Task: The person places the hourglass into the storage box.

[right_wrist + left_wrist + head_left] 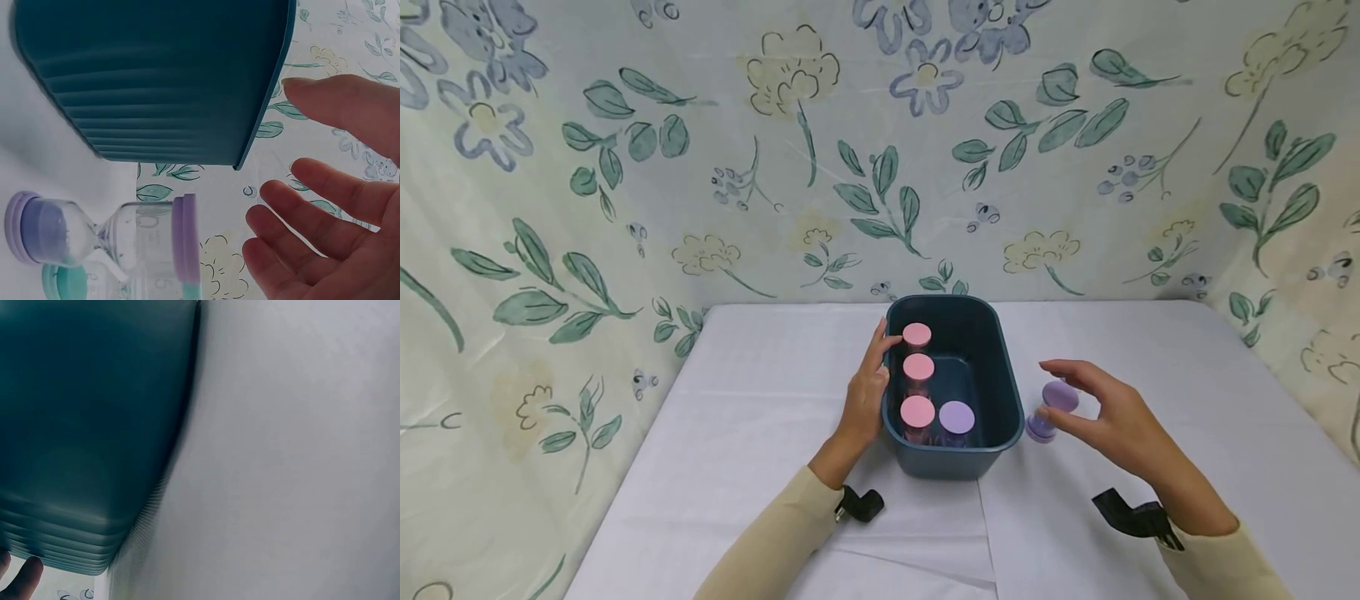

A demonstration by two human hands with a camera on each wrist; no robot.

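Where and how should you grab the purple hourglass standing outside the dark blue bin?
Probably by the rim of its cap, pinching opposite sides from above. The purple hourglass stands upright, and its round cap is wider than the narrow waist. Approaching sideways looks tighter: the dark blue bin and a teal-ended hourglass are nearby.

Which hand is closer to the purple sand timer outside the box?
The right. The right hand is just beside the purple sand timer, fingers apart from it; the left hand is farther away, against the far side of the box.
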